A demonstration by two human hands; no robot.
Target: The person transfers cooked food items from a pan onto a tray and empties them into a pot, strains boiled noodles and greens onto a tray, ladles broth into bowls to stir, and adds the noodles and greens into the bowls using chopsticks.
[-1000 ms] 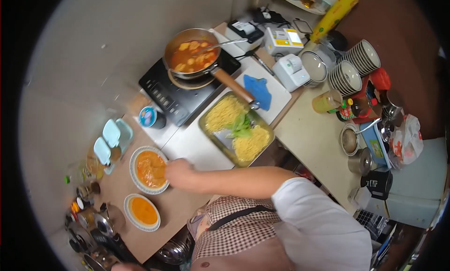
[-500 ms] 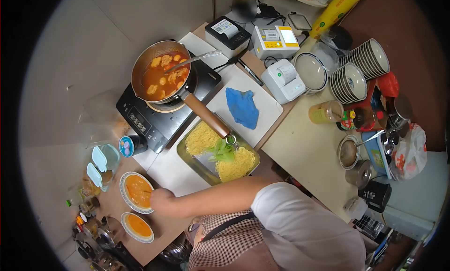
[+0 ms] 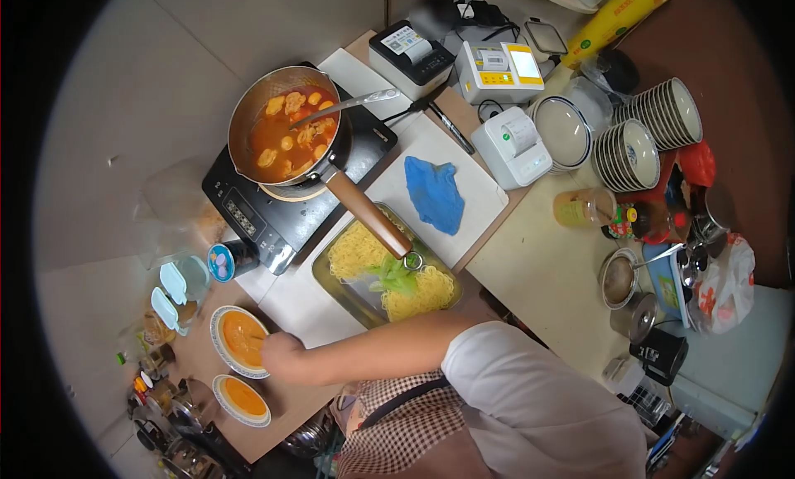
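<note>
My right hand (image 3: pixel 284 357) reaches left across the counter to the near rim of a patterned bowl (image 3: pixel 216 336) of orange liquid. Its fingers are closed, and a thin utensil (image 3: pixel 258 338) runs from them into the liquid; what kind it is, I cannot tell. A second bowl (image 3: pixel 219 401), also with orange liquid, stands just beside the first. Under and behind my forearm lies a metal tray (image 3: pixel 331 291) with two heaps of yellow noodles (image 3: pixel 418 294) and some green leaves (image 3: pixel 392 274). My left hand is out of sight.
A pan (image 3: pixel 242 160) of red stew with a ladle (image 3: pixel 356 101) sits on an induction cooker (image 3: pixel 248 222), its handle (image 3: pixel 364 211) jutting over the tray. Around are a blue cloth (image 3: pixel 435 195), label printers (image 3: pixel 512 148), stacked bowls (image 3: pixel 627 158) and a lidded tub (image 3: pixel 232 262).
The view has shifted slightly. My right hand stays at the same bowl, with the utensil in nearly the same place.
</note>
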